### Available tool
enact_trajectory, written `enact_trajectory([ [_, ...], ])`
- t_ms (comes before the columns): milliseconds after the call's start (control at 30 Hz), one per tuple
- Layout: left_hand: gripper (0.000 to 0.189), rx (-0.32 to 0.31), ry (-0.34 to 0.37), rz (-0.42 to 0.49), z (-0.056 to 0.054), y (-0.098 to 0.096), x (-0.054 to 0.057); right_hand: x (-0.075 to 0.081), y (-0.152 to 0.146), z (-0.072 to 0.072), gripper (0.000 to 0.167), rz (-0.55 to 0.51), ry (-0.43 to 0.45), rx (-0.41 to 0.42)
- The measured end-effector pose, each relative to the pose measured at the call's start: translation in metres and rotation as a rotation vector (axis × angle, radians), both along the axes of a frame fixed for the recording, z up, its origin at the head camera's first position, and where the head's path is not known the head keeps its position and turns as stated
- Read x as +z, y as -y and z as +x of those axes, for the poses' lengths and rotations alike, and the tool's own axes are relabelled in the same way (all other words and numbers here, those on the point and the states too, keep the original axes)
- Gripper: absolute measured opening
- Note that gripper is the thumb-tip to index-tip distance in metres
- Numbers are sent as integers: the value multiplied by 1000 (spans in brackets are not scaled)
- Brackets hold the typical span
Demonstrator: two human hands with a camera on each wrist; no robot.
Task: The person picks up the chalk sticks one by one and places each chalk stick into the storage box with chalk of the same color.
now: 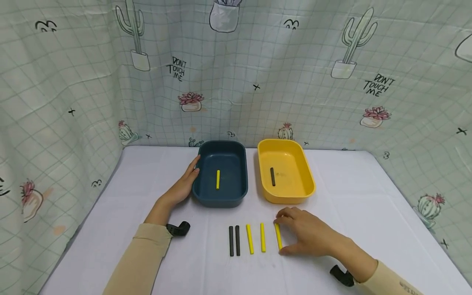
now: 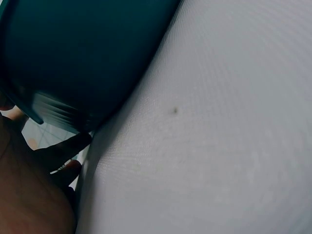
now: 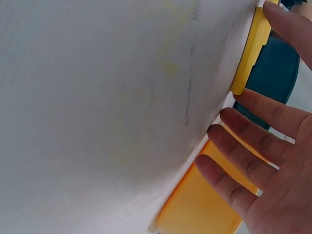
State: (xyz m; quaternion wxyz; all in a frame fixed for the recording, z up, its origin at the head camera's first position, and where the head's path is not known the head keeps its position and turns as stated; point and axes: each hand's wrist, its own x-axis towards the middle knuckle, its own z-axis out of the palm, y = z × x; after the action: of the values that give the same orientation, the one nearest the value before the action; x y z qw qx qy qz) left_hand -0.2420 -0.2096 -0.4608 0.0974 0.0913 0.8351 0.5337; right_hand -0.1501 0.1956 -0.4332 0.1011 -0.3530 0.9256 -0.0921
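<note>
Two "DON'T TOUCH ME" prints [image 1: 379, 85] stand behind the trays [image 1: 230, 164].

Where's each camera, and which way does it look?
Head: worn there, facing forward and down at a blue tray, a yellow tray and sticks; left hand, right hand and sleeves show.
Left wrist: worn there, facing the blue tray and white cloth; part of the left hand shows.
Right wrist: worn there, facing the cloth and a yellow stick; right hand shows.
Head and right wrist share both trays.
</note>
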Motion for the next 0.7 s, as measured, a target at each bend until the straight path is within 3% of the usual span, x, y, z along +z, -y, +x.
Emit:
enact_trajectory([
  [200, 56, 2, 0, 15, 1, 0, -1, 2, 2, 0, 66, -2, -22, -3],
  [700, 57, 7, 7, 5, 2, 2, -2, 10, 6, 1, 74, -16, -63, -9],
])
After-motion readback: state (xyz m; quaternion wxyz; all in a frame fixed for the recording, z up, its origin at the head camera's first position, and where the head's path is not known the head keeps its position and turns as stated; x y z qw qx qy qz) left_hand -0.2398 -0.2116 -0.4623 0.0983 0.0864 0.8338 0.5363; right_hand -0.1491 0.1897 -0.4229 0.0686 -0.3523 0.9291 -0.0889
